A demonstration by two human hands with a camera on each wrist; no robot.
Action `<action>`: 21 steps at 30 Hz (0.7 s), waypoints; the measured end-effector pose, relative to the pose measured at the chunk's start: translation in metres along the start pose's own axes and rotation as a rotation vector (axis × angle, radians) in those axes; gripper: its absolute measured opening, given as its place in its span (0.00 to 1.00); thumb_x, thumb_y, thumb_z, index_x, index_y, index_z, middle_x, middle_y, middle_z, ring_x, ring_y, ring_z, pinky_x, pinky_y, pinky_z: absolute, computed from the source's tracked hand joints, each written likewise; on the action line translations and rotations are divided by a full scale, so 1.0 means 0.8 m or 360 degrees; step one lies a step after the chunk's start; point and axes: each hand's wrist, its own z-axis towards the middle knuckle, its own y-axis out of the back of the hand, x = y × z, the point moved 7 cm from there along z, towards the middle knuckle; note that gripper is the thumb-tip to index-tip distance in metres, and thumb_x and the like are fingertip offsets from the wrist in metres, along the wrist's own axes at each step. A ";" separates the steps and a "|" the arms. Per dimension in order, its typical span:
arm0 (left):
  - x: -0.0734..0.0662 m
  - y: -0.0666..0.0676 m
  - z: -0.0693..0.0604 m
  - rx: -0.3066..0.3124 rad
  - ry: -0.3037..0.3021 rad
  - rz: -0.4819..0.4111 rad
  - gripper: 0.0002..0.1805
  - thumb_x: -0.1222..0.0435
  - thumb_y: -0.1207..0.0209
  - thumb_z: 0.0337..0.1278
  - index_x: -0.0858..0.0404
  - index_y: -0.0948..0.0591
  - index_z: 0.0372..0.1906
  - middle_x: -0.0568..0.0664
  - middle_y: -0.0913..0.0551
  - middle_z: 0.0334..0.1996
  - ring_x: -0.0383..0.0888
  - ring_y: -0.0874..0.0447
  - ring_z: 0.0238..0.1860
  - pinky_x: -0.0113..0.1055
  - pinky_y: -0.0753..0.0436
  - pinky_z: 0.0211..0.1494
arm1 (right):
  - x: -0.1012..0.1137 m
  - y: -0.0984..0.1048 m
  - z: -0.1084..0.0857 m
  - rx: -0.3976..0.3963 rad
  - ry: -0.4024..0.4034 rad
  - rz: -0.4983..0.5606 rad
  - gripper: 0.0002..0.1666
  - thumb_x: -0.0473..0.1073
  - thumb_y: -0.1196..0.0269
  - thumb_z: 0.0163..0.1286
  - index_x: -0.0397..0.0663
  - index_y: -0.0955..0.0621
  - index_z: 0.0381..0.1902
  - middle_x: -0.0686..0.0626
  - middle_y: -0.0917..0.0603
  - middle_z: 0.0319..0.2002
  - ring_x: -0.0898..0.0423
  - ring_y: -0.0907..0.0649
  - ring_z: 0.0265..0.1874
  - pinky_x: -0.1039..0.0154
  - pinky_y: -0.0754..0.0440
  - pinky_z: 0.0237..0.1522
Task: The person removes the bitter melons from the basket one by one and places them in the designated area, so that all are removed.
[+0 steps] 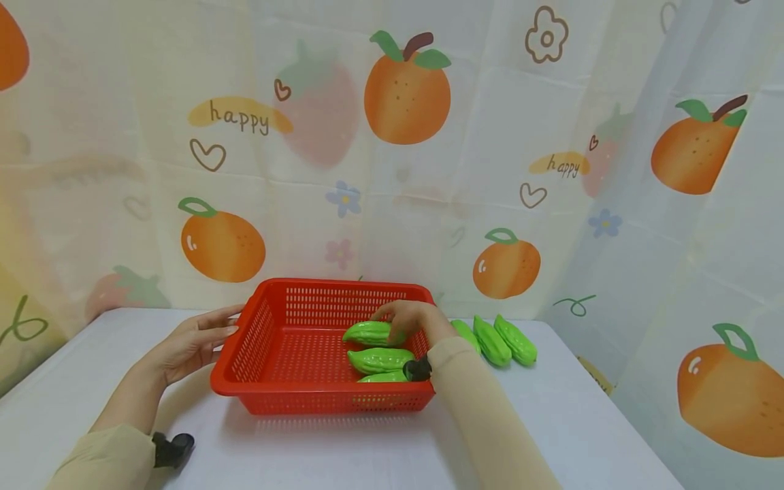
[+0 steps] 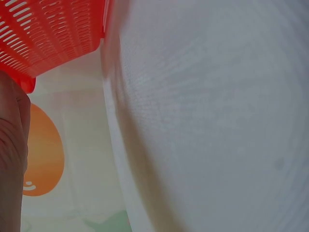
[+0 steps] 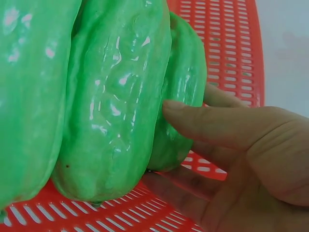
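My left hand (image 1: 190, 346) rests against the left rim of a red plastic basket (image 1: 231, 390), its fingers fairly straight. In the left wrist view, part of that hand (image 2: 10, 125) shows beside the rim. Inside the basket's right side, my right hand (image 1: 412, 318) grips the farthest bitter melon (image 1: 367, 333), green and bumpy. Its thumb and fingers lie around one end of this bitter melon (image 3: 186, 72) in the right wrist view. Two more bitter melons lie nearer the front, a middle one (image 1: 381, 360) and a front one (image 1: 386, 377) partly hidden by the basket wall.
Right of the basket, three more bitter melons (image 1: 492, 341) lie side by side on the white table (image 1: 588, 422), one partly behind my right arm. A fruit-printed curtain (image 1: 429, 204) hangs behind the table and along its right side.
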 end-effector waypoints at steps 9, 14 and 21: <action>0.002 0.001 0.001 0.0007 0.0000 0.0009 0.22 0.68 0.55 0.75 0.46 0.28 0.67 0.38 0.15 0.51 0.38 0.12 0.49 0.36 0.13 0.51 | -0.001 -0.005 -0.002 0.0024 -0.0096 0.0082 0.36 0.29 0.39 0.67 0.55 0.30 0.71 0.44 0.36 0.74 0.52 0.25 0.56 0.50 0.18 0.59; 0.001 0.001 0.001 -0.0005 0.0004 0.0015 0.22 0.67 0.55 0.75 0.46 0.27 0.66 0.38 0.15 0.50 0.38 0.12 0.48 0.36 0.13 0.51 | -0.001 -0.004 -0.002 0.0030 -0.0100 0.0088 0.36 0.30 0.40 0.68 0.54 0.32 0.72 0.45 0.36 0.75 0.54 0.25 0.53 0.51 0.18 0.59; 0.001 0.002 0.001 -0.0002 0.0005 0.0017 0.22 0.68 0.55 0.75 0.46 0.28 0.67 0.38 0.15 0.51 0.38 0.12 0.49 0.36 0.13 0.52 | -0.005 -0.003 0.003 0.0040 -0.0083 0.0071 0.37 0.32 0.38 0.68 0.55 0.32 0.72 0.45 0.36 0.74 0.57 0.29 0.34 0.58 0.22 0.43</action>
